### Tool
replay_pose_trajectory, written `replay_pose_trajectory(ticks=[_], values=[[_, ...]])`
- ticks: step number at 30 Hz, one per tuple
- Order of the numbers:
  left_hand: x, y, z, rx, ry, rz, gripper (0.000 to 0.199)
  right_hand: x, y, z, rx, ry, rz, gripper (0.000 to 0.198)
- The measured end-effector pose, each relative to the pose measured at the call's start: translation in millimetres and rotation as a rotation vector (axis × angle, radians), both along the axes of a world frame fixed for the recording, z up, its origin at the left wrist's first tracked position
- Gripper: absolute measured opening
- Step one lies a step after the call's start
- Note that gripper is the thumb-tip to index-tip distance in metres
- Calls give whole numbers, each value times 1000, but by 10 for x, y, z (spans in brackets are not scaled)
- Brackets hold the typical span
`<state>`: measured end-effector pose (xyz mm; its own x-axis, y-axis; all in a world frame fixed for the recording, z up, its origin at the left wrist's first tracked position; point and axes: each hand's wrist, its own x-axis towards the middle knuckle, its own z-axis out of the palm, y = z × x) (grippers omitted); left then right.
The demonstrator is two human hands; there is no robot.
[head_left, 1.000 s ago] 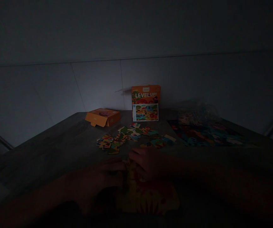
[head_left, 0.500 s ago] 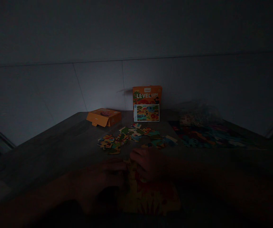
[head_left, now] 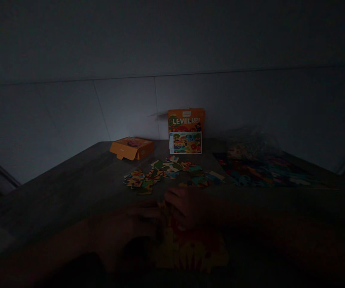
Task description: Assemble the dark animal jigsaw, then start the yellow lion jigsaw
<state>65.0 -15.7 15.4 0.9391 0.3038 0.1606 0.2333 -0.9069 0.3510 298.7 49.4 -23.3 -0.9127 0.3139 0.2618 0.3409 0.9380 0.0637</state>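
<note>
The light is very dim. Low in the view lies a partly joined jigsaw puzzle with yellow and red artwork. My left hand is at its left side, fingers stretched out toward the upper left edge. My right hand rests over the top of the puzzle, its fingers bent and closed around a puzzle piece at the upper left corner. The fingertips of both hands are close together there, and shadow hides part of the contact. Beyond the hands is a pile of loose puzzle pieces.
An orange box stands against the wall with a picture card leaning on it. An opened orange box lies at the back left. At the right are a clear plastic bag and a dark colourful puzzle.
Both hands stay nearly in the same place over the puzzle, with only slight finger movement. The picture has become a little darker.
</note>
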Motion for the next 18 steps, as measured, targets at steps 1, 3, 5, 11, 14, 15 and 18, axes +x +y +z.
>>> replay_pose_trajectory(ticks=[1,3,5,11,14,15,18], values=[[1,0,-2,0,3,2,40,0,1,-1,1,2,7,19],[7,3,-1,7,3,3,38,-1,-1,3,8,6,15,18],[17,4,8,11,-1,-9,35,-6,-9,12,17,-1,18,18],[30,9,40,-4,-3,-33,37,-19,-17,23,-3,-9,-4,18],[28,11,40,3,-18,-26,35,-16,-5,7,10,16,0,17],[28,11,42,3,-25,-27,34,-15,-3,4,9,20,-6,17],[30,12,52,-3,-4,-30,35,-13,-3,4,4,17,-10,18]])
